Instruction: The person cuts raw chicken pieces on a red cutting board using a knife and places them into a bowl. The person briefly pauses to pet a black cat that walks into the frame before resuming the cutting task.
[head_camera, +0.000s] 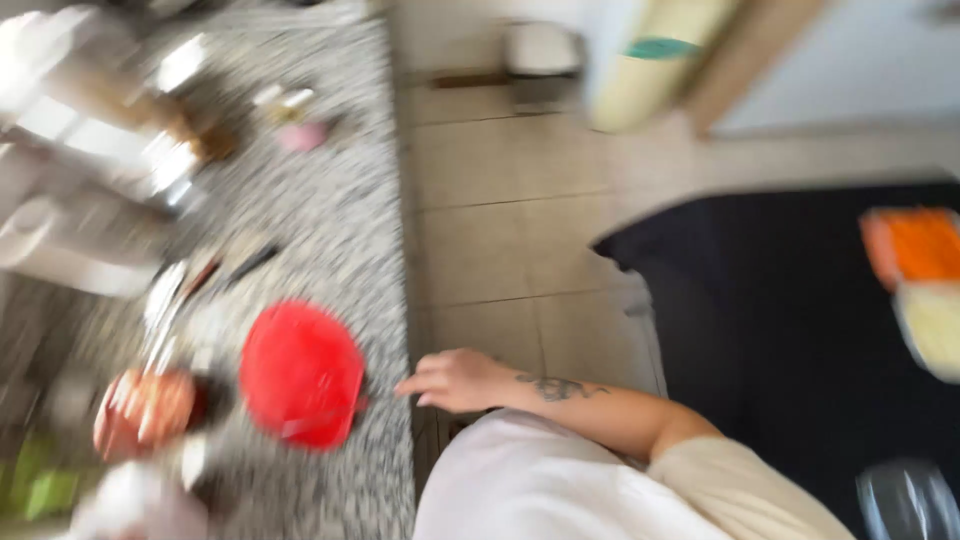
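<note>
The whole view is motion-blurred. My right hand (455, 380) hovers at the edge of a speckled granite counter (330, 200), fingers loosely apart and holding nothing. Its forearm, with a dark tattoo, comes in from the lower right out of a cream sleeve. Just left of the fingertips, a round red plastic thing (300, 372), a lid or a bowl, lies on the counter without touching the hand. My left hand does not show.
On the counter are a reddish-brown round thing (145, 410), something green (40, 485), utensils (200, 280), a small pink object (300, 135) and white appliances (70, 150). Right of the beige tiled floor (510, 230), a black surface (790, 320) bears orange (915, 245) and pale yellow (935, 325) things.
</note>
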